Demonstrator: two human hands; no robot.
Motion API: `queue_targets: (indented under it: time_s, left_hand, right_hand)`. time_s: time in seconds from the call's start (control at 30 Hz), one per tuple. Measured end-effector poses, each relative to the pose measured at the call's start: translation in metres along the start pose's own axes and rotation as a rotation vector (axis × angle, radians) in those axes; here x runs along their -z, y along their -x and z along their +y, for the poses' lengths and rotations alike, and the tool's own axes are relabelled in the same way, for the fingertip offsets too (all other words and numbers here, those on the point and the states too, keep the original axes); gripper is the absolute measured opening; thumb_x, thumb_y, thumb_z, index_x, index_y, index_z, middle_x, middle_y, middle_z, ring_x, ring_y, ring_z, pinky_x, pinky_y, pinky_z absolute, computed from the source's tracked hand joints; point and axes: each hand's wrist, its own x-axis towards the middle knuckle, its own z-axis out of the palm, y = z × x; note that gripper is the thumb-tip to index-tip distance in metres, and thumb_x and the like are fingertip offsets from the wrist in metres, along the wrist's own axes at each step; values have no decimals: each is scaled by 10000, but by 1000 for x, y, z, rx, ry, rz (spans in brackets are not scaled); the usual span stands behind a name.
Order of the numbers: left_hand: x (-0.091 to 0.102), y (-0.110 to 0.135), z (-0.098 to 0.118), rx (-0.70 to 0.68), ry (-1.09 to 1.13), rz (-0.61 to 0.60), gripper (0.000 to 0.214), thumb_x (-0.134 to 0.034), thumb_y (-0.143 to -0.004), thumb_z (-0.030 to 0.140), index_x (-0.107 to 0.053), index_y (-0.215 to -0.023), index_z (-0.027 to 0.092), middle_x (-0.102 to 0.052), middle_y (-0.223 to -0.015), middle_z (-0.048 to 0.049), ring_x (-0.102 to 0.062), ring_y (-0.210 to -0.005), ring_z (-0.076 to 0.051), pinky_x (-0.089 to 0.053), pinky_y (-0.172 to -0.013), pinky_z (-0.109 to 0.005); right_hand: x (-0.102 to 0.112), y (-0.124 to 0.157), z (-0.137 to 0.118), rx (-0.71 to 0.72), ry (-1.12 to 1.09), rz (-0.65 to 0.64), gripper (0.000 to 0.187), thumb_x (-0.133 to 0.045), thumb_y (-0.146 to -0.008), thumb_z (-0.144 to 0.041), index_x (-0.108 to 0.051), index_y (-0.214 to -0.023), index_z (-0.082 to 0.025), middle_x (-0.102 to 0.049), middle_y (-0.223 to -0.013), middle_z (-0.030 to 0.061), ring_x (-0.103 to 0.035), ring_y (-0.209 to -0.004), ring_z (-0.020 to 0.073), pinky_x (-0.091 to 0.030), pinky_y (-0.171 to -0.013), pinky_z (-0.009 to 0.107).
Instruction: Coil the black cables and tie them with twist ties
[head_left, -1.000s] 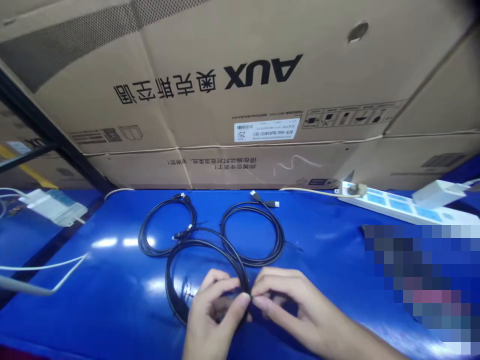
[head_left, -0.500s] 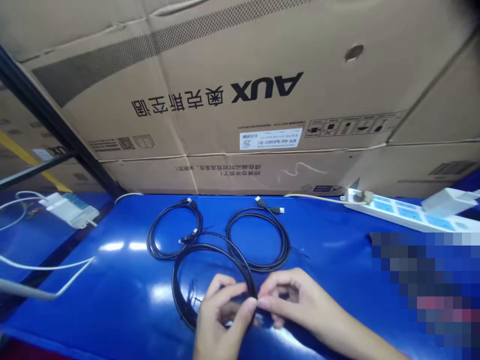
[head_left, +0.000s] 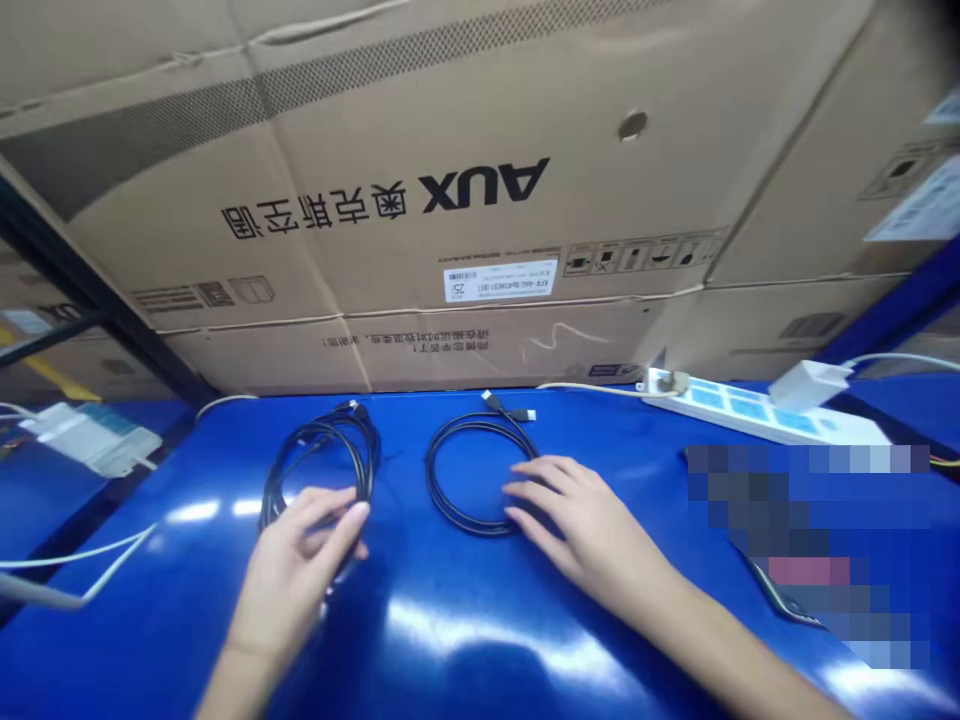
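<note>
Black cable coils [head_left: 330, 435], stacked, clasped in left hand [head_left: 296, 570]; right hand [head_left: 574, 515] open, fingertips resting on second coil [head_left: 469, 528]; loose loops could snag and tangle if lifted unevenly.

Both bare arms reach forward from the bottom of the view, well apart from each other. The left hand [head_left: 300, 565] stands on its edge, angled up and to the right from the left forearm [head_left: 236, 680], with its fingers [head_left: 337, 525] together and gently curved, the palm turned inward. The right hand [head_left: 581, 520] lies lower and flatter, palm down, its fingers [head_left: 532, 490] slightly spread and pointing left. The right forearm [head_left: 735, 640] runs long and diagonal from the lower right corner, the wrist almost straight
</note>
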Motion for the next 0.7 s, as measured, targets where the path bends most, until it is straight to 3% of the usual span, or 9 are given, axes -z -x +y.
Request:
queue_targets:
  time_s: [0.07,0.17,0.27,0.33,0.4,0.43,0.47,0.6,0.7]
  left_hand:
    - [22,-31,-6,-32,-350,-88,491,-585,-883,586,-733,-1091,166,-752,-915,-73,-743,-780,-242,-605,-763,-358]
    - [31,-60,-16,-86,-524,-84,384,-650,-827,490,-772,-978,159,-761,-971,-144,-716,-969,-372,-538,-942,-526]
    - [14,-59,-12,-176,-600,-17,415,-612,-853,431,-750,-1134,158,-696,-1151,-187,-587,-1199,-437,-410,-1069,-612]
    - [-6,-48,2,-258,-596,-15,445,-551,-905,432,-703,-1248,193,-661,-1213,-159,-569,-1216,-387,-415,-1078,-554]
    - [-30,-37,22,-361,-481,-194,400,-501,-957,418,-694,-1243,214,-691,-1151,-114,-632,-1105,-306,-465,-1014,-459]
    - [-42,-33,31,-335,-381,-296,367,-501,-962,416,-717,-1179,215,-711,-1091,-101,-655,-1022,-284,-487,-955,-428]
    - [-54,-31,39,-267,-280,-413,350,-512,-960,410,-726,-1154,212,-724,-1066,-99,-659,-981,-275,-486,-924,-411]
    - [-95,-40,47,-115,-144,-631,328,-549,-940,459,-747,-931,197,-762,-917,-90,-681,-885,-259,-493,-882,-380]
    - [-103,-45,39,76,4,-875,364,-578,-913,504,-711,-815,180,-736,-774,-72,-695,-745,-226,-535,-791,-363]
  right_hand:
    - [-1,-2,12,-118,122,-18,293,-583,-990,-312,-698,-1236,-202,-676,-1315,147,-566,-1245,377,-443,-1045,591]
    - [-1,-3,24,-252,161,-50,342,-507,-1027,-360,-656,-1272,-172,-674,-1272,163,-592,-1167,383,-478,-977,572]
    - [6,-3,33,-286,138,-69,342,-432,-1055,-387,-667,-1175,-170,-688,-1165,154,-627,-1073,345,-504,-925,513]
    - [12,-2,38,-285,109,-104,279,-540,-1011,-406,-676,-1107,-182,-688,-1124,139,-638,-1052,327,-517,-898,468]
    - [15,-3,42,-268,75,-156,203,-687,-920,-360,-689,-1021,-184,-693,-1059,125,-648,-1008,315,-525,-862,435]
    - [16,-3,43,-252,55,-181,159,-715,-893,-314,-692,-980,-183,-696,-1020,116,-651,-984,305,-523,-852,422]
    - [15,-4,42,-232,34,-203,106,-708,-892,-270,-691,-950,-182,-698,-990,108,-653,-966,293,-519,-851,411]
    - [10,-7,26,-117,-75,-271,65,-624,-933,-163,-679,-913,-192,-714,-951,78,-647,-939,250,-496,-852,370]
    - [10,-7,8,-16,-176,-332,96,-641,-927,-123,-680,-878,-196,-716,-912,45,-651,-909,216,-497,-837,321]
